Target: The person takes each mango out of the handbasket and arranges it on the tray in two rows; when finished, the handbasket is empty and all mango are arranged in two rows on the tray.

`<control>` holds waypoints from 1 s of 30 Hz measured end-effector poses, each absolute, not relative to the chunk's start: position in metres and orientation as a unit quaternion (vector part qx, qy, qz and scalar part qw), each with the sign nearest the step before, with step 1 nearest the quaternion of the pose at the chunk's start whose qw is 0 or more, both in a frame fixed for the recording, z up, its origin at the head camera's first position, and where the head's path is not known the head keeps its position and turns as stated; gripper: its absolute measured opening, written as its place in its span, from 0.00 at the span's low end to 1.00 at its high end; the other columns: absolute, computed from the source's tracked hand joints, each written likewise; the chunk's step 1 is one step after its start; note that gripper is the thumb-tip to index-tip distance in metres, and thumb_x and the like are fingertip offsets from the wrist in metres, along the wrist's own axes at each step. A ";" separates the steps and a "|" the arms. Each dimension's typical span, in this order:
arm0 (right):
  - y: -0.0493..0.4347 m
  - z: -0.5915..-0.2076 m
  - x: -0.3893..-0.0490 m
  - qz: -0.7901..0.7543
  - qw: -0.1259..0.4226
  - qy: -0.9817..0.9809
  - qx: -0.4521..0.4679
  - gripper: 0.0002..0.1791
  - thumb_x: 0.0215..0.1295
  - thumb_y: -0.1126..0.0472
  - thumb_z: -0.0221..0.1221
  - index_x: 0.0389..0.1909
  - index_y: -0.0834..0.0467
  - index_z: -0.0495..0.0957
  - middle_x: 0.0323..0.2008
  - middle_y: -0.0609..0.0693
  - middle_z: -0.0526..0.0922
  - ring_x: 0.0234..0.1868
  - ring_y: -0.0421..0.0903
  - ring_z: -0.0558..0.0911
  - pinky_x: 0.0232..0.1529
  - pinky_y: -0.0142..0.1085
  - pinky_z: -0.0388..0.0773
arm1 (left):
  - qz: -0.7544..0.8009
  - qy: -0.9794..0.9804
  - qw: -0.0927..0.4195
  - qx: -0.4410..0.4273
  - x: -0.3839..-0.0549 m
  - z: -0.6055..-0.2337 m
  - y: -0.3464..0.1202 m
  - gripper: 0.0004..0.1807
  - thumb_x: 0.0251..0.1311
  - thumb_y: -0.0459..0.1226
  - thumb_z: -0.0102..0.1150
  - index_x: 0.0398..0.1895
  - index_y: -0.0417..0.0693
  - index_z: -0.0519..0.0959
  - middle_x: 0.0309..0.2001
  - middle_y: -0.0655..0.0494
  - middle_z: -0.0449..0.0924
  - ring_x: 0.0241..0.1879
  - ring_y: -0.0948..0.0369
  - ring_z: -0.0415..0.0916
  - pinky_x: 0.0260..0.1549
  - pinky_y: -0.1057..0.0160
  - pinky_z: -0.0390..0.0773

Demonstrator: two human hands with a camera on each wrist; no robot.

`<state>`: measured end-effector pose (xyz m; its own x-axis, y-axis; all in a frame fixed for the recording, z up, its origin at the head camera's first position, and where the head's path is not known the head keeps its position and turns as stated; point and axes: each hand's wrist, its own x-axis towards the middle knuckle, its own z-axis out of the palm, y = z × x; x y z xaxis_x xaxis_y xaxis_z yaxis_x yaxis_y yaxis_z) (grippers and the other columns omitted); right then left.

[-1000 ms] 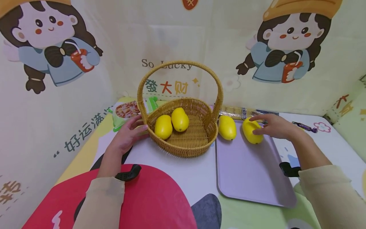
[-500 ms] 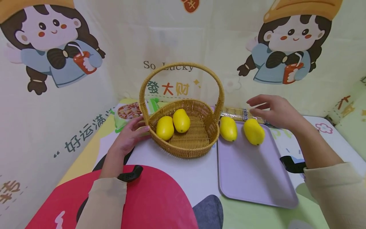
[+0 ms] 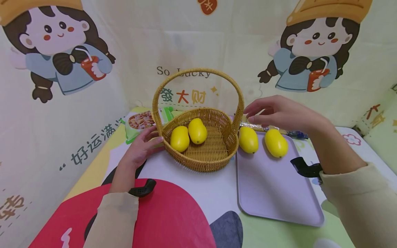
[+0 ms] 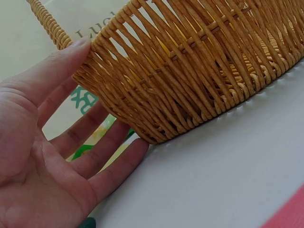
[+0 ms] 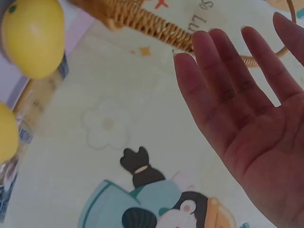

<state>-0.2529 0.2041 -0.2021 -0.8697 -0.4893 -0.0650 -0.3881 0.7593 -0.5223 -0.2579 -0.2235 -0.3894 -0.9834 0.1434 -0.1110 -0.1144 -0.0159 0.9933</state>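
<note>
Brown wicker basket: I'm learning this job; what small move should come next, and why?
Probably ease the right hand into the brown wicker basket toward a yellow oval fruit: two lie inside, that hand looks empty near the arched handle, and the left hand touches the basket.

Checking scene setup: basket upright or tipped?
Upright: the basket sits base-down on the table, handle arching overhead, two yellow fruits lying inside.

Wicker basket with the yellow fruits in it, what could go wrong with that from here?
Lifting or tilting the basket might set the two yellow fruits inside rolling, since they lie loose toward its left side.
The left hand touches only one side, so a push there might slide it into the nearest fruit on the tray.
The right hand, close to the handle, could bump it.
</note>
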 end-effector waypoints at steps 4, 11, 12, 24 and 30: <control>0.185 -0.200 -0.260 -0.265 0.135 0.921 -0.253 0.21 0.74 0.52 0.62 0.65 0.49 0.79 0.58 0.51 0.84 0.53 0.49 0.84 0.51 0.44 0.87 | 0.711 0.697 0.090 0.006 -0.257 -0.389 -0.224 0.39 0.72 0.41 0.62 0.82 0.57 0.56 0.75 0.44 0.60 0.66 0.52 0.69 0.65 0.53 0.78; 0.160 -0.202 -0.270 -0.248 0.185 0.916 -0.255 0.25 0.74 0.51 0.61 0.70 0.48 0.74 0.65 0.53 0.78 0.57 0.52 0.82 0.56 0.48 0.85 | 0.710 0.698 0.087 0.014 -0.259 -0.389 -0.221 0.38 0.73 0.40 0.62 0.82 0.55 0.57 0.75 0.43 0.60 0.64 0.54 0.71 0.66 0.52 0.78; 0.157 -0.203 -0.271 -0.248 0.191 0.915 -0.256 0.25 0.74 0.51 0.60 0.70 0.48 0.73 0.66 0.53 0.78 0.58 0.52 0.82 0.56 0.48 0.85 | 0.710 0.699 0.087 0.015 -0.259 -0.389 -0.221 0.38 0.73 0.40 0.62 0.82 0.55 0.57 0.75 0.43 0.59 0.64 0.54 0.72 0.66 0.52 0.78; 0.110 -0.220 -0.302 -0.275 0.267 0.889 -0.249 0.29 0.72 0.47 0.62 0.72 0.44 0.70 0.64 0.51 0.76 0.61 0.52 0.80 0.54 0.48 0.87 | 0.712 0.696 0.087 0.000 -0.255 -0.389 -0.226 0.40 0.72 0.42 0.63 0.82 0.57 0.57 0.75 0.44 0.60 0.67 0.52 0.69 0.67 0.52 0.76; 0.094 -0.230 -0.318 -0.286 0.292 0.882 -0.234 0.31 0.71 0.48 0.63 0.73 0.46 0.68 0.67 0.54 0.75 0.64 0.54 0.78 0.54 0.49 0.87 | 0.708 0.701 0.086 0.006 -0.254 -0.389 -0.224 0.39 0.72 0.41 0.62 0.82 0.55 0.56 0.75 0.43 0.60 0.66 0.52 0.70 0.67 0.53 0.77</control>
<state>-0.3176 0.0937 -0.2304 -0.7200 -0.5801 -0.3810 -0.2456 0.7264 -0.6419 -0.2542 -0.2242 -0.3890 -0.9852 0.1296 -0.1121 -0.1132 -0.0017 0.9936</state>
